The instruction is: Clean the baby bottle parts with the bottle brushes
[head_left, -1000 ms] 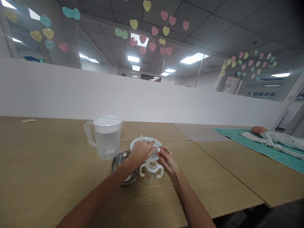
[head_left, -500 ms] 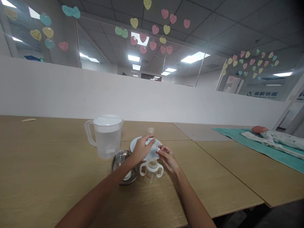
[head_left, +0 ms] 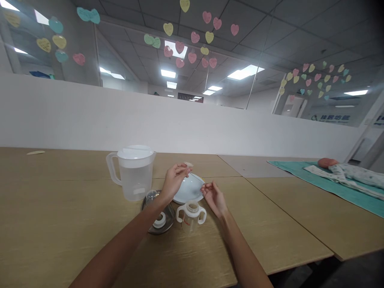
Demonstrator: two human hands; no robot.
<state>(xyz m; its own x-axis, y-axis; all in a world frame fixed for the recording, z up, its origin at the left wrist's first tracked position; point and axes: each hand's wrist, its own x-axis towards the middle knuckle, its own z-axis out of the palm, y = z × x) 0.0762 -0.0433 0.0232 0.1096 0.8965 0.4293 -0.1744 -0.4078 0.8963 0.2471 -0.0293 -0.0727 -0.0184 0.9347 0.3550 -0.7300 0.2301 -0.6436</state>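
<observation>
Above the far left part of the white plate [head_left: 189, 191], my left hand [head_left: 173, 181] has its thumb and fingers drawn together. Whatever they hold, if anything, is too small to make out. Just behind the fingertips is a small clear piece [head_left: 189, 164], partly covered by them. My right hand [head_left: 214, 199] is at the plate's right edge, palm up, fingers loosely spread with nothing visible in them. Between my forearms a clear baby bottle [head_left: 190, 224] with two white handles stands upright, its top uncovered.
Left of the bottle, a metal tray [head_left: 171, 224] holds a white ring [head_left: 160, 221] and a clear cap [head_left: 151, 196], partly behind my left forearm. A lidded pitcher [head_left: 136, 180] of water stands behind it. A doll [head_left: 348, 173] lies on a green cloth [head_left: 295, 170] far right.
My hands have moved apart. The left went up and left, the right opened and turned palm up. The small white piece that was between them no longer shows.
</observation>
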